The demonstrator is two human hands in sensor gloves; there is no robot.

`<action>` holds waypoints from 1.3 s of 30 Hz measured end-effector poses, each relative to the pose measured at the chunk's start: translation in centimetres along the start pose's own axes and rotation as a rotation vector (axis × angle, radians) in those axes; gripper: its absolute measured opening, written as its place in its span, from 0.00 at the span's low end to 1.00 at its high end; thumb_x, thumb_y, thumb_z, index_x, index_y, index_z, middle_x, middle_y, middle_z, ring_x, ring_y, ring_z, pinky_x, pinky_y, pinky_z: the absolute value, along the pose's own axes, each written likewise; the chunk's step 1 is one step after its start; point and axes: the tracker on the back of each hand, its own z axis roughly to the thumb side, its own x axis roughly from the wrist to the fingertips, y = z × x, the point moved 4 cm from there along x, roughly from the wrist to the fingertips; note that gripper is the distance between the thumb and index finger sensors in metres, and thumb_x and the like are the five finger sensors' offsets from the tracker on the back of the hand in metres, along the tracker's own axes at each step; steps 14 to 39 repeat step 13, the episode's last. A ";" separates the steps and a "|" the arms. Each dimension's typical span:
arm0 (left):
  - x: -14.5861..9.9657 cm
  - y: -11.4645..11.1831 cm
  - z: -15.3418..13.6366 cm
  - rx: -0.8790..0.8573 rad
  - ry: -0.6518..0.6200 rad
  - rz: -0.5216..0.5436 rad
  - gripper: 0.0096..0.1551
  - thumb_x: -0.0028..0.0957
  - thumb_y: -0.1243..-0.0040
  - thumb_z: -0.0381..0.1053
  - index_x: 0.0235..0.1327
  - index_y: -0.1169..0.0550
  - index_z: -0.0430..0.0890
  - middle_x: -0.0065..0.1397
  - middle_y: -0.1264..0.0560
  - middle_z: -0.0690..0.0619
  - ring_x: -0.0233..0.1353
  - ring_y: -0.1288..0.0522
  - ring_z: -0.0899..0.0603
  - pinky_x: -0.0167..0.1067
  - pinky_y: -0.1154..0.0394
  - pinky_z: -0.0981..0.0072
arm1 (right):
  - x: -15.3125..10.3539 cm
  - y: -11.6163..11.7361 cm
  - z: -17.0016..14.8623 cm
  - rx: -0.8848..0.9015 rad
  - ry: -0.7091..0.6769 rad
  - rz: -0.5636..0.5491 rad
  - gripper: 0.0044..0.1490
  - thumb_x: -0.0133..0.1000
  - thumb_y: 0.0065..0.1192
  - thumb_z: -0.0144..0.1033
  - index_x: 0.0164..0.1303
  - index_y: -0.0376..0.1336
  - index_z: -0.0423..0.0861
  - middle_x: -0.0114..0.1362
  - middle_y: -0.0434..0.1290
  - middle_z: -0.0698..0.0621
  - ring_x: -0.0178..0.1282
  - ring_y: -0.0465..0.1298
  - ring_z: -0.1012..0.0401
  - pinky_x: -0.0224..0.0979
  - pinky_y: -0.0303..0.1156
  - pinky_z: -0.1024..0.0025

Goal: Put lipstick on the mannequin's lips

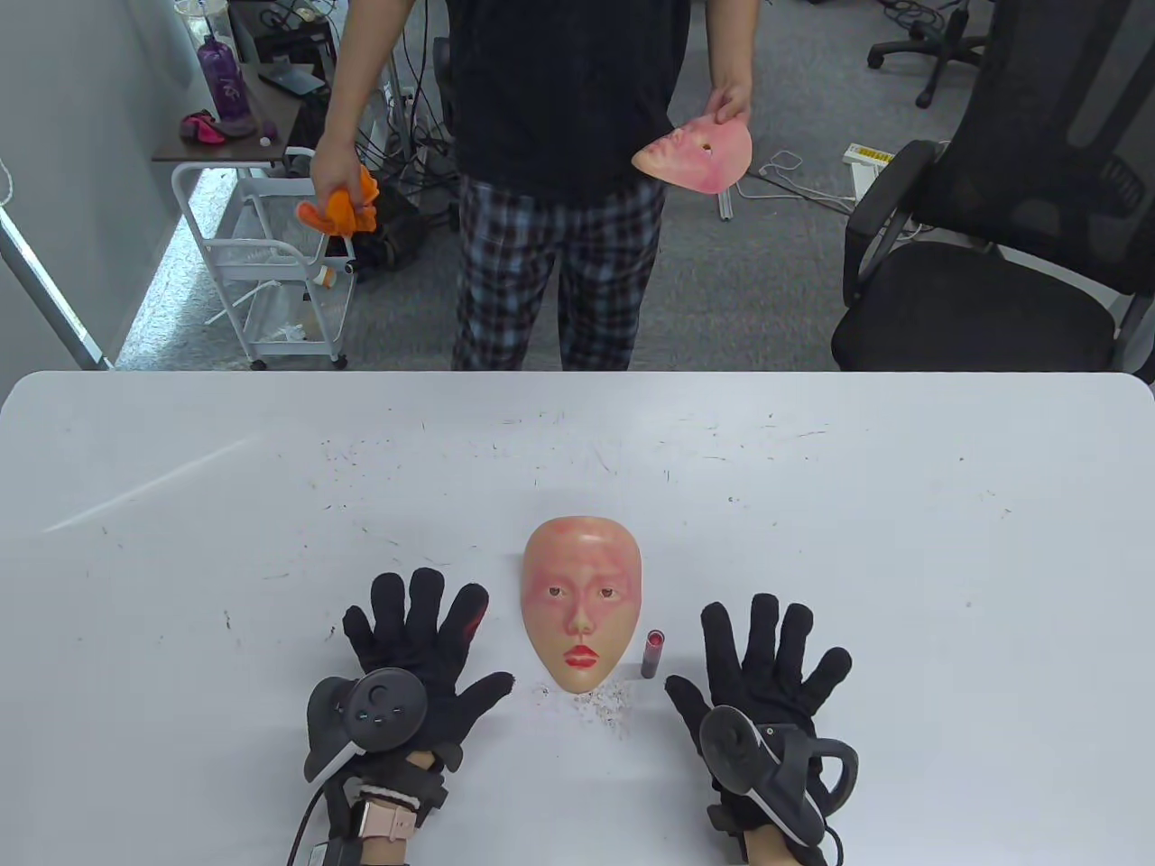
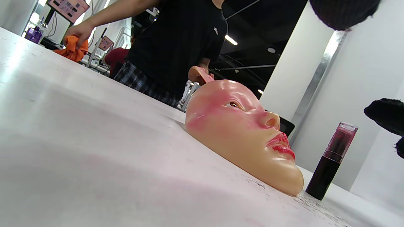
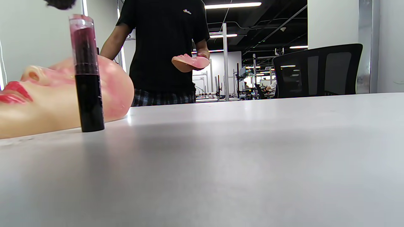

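Two gloved hands lie flat, palms down, on the white table (image 1: 271, 505), one on either side of the work. The table, the largest element, carries scattered marks and a patch of small crumbs (image 1: 606, 702) just below the mask's chin. Beyond its far edge stands a bystander (image 1: 550, 180) holding an orange cloth (image 1: 341, 206) and a second, pink-stained mask (image 1: 699, 153); an office chair (image 1: 993, 234) sits to one side. The left hand (image 1: 411, 672) and right hand (image 1: 767, 690) rest with fingers spread wide, gripping nothing, a posture that reads as a ready position with the work yet to be taken up. Between them the mannequin face (image 1: 584, 613) lies face-up, chin toward the person, presumably so that the lips (image 1: 582, 653) are within easy reach; they already show red, as do the cheeks and brow. Smallest, the lipstick (image 1: 652, 653) stands upright and capped, just beside the mask's chin and near the right hand's index finger, apart from both. Its placement suggests the right hand is meant to lift it, with the cap to come off first.
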 end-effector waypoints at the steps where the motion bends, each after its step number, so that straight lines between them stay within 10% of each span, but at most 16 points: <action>1: 0.0 0.0 0.0 -0.003 0.002 0.003 0.54 0.52 0.50 0.80 0.88 0.56 0.69 0.90 0.68 0.51 0.81 0.82 0.37 0.66 0.81 0.29 | 0.0 0.0 0.0 -0.001 0.001 0.002 0.54 0.49 0.52 0.70 0.84 0.42 0.61 0.91 0.39 0.43 0.89 0.37 0.41 0.74 0.22 0.32; 39: -0.1 0.1 -0.4 -0.055 0.020 0.010 0.53 0.52 0.50 0.79 0.88 0.55 0.68 0.90 0.67 0.49 0.82 0.80 0.37 0.67 0.81 0.29 | -0.1 0.2 0.0 -0.002 0.006 0.021 0.53 0.50 0.51 0.70 0.84 0.43 0.60 0.91 0.40 0.42 0.89 0.38 0.42 0.74 0.22 0.32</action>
